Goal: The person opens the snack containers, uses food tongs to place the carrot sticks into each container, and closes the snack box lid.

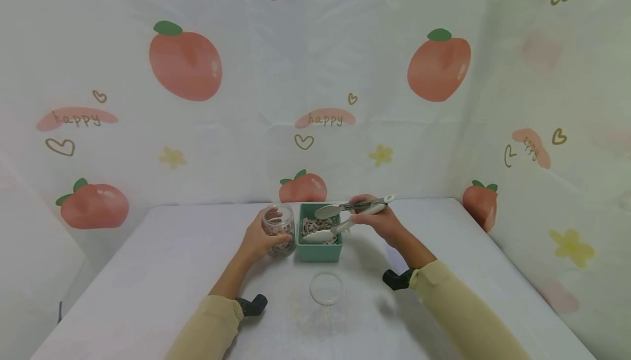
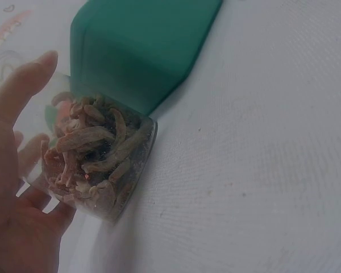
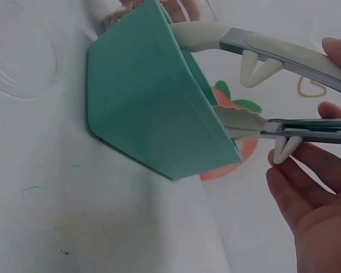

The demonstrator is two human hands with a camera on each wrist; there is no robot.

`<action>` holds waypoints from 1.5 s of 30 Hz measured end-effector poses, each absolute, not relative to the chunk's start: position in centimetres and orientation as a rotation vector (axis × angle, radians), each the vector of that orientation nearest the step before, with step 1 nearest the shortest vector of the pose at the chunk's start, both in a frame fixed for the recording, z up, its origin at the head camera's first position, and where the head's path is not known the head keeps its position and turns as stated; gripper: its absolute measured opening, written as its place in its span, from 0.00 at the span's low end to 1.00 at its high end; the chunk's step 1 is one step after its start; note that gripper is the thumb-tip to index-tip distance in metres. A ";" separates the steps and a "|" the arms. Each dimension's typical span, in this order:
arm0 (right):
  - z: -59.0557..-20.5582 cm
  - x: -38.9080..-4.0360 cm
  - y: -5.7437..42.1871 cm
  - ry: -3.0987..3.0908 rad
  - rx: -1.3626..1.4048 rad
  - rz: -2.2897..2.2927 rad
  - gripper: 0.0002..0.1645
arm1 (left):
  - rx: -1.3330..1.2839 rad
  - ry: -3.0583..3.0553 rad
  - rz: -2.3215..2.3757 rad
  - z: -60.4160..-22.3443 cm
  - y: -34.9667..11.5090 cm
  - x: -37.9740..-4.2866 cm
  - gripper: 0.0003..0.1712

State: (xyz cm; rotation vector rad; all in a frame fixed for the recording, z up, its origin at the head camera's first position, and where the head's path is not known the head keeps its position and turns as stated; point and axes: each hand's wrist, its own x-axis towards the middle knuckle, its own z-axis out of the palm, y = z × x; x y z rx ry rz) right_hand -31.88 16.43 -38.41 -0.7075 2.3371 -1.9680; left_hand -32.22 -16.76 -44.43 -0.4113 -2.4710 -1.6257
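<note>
A clear jar (image 1: 282, 229), partly filled with greyish-brown dried strips (image 2: 96, 145), stands on the table. My left hand (image 1: 263, 235) grips it, with the thumb on the near side and the fingers behind. Touching or very near the jar is a green box (image 1: 319, 252) that holds more of the same strips (image 1: 315, 225). My right hand (image 1: 374, 218) holds a pair of white and metal tongs (image 1: 362, 218). Their arms are spread, and the white tips reach into the box. Whether the tips touch any strips I cannot tell.
A clear round lid (image 1: 327, 288) lies flat on the white table (image 1: 197, 250) in front of the box. Behind the table hangs a white backdrop (image 1: 335, 64) printed with red fruit. A black wrist camera sits on each forearm.
</note>
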 end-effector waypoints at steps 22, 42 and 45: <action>-39.2 -33.3 15.6 2.449 -0.791 -1.784 0.23 | -0.393 -2.466 -1.616 -44.3 -16.6 -32.0 0.51; -36.6 -30.5 14.3 2.484 -0.857 -1.794 0.17 | -0.403 -2.473 -1.625 -44.5 -16.8 -32.2 0.51; -36.6 -30.2 14.1 2.522 -0.882 -1.785 0.16 | -0.408 -2.473 -1.622 -44.5 -16.7 -32.2 0.51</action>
